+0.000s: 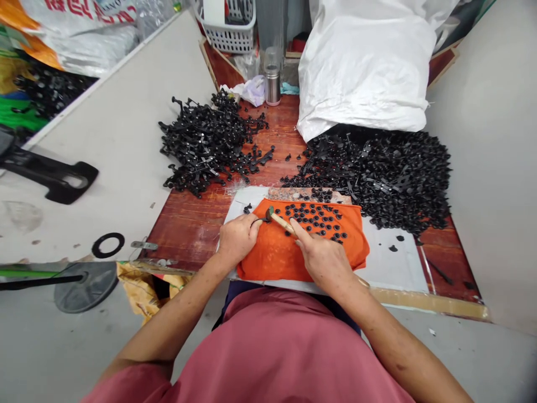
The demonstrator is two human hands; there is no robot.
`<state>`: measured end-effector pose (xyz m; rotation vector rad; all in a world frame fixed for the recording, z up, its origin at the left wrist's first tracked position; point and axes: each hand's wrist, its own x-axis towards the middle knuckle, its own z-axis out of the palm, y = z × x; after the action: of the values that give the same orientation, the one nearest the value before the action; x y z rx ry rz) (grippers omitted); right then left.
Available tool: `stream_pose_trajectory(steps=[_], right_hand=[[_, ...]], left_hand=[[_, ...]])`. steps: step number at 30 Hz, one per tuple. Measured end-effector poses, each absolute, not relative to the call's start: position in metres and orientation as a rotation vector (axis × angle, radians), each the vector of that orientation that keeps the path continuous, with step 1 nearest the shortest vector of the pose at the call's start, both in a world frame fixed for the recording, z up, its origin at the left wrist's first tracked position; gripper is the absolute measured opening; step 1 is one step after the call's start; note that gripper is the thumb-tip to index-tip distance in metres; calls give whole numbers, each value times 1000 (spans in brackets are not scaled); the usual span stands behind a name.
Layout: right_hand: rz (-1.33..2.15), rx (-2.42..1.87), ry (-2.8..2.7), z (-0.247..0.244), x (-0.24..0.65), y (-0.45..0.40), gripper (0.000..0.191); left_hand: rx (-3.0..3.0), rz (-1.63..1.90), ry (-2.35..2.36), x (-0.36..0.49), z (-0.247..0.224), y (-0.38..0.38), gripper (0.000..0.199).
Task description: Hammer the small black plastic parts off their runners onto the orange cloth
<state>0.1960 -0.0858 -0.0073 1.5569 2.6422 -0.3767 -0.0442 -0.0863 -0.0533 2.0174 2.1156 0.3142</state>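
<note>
Left hand (237, 238) pinched small black part (257, 221); right hand (323, 258) gripped wooden-handled tool (280, 221), shaft slanting toward desk's far-left corner, tip touching part.

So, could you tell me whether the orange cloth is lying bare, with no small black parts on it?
No, many small black parts lie scattered over the far half of the orange cloth.
</note>
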Motion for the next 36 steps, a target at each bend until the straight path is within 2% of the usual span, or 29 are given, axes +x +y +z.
stream_pose_trajectory(steps=[10,13,17,25,30,33,35,36], right_hand=[[-378,1523,2672,-12,192,-86,58],[-610,1610,2777,-12,202,-88,57],[-965,1778,2833,-10,220,-96,55],[-1065,1804,2772,-21,230,-115,53],[-1128,1841,2730,-19,237,-121,53],[-1205,1838,2720,-20,248,-128,51],[-1258,1830,2693,-24,258,-135,51],[-1277,1830,2676,-26,263,-139,50]], left_hand=[[1924,351,2115,-46,-49,-84,31],[1670,564,1935,-58,-44,-81,37],[1090,874,1542,-74,-35,-83,29],[638,1099,1264,-70,-26,-93,46],[701,1065,1398,-64,-26,-99,34],[829,1085,1561,-88,-8,-84,23],[880,1210,1686,-120,13,-64,30],[912,1306,1771,-137,24,-54,41]])
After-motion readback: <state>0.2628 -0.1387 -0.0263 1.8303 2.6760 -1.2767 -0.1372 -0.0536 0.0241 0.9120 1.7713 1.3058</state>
